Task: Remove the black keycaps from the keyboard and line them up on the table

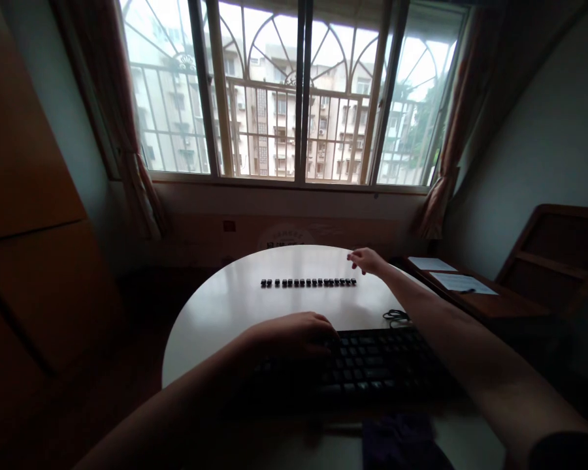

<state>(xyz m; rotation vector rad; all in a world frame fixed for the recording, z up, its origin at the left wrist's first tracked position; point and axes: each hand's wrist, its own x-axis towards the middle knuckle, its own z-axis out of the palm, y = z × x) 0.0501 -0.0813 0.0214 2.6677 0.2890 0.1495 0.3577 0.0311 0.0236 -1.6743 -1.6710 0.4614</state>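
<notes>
A black keyboard [372, 365] lies on the near part of the round white table [215, 313]. My left hand [298, 331] rests palm down over the keyboard's left part, its fingers stretched loosely toward the keys; their tips are dark and partly hidden. Farther off, a row of several small black keycaps [302, 282] runs across the table. Above and just beyond the row's right end hovers my right hand [367, 260], with bent fingers drawn together near the tips. Whatever they may hold is too small to make out.
A coiled black cable [396, 318] lies behind the keyboard, under my right forearm. Dark purple cloth [402, 444] sits at the near edge. To the right, papers [463, 282] and a pen lie on a brown surface beside a wooden chair back [563, 254]. A barred window stands ahead.
</notes>
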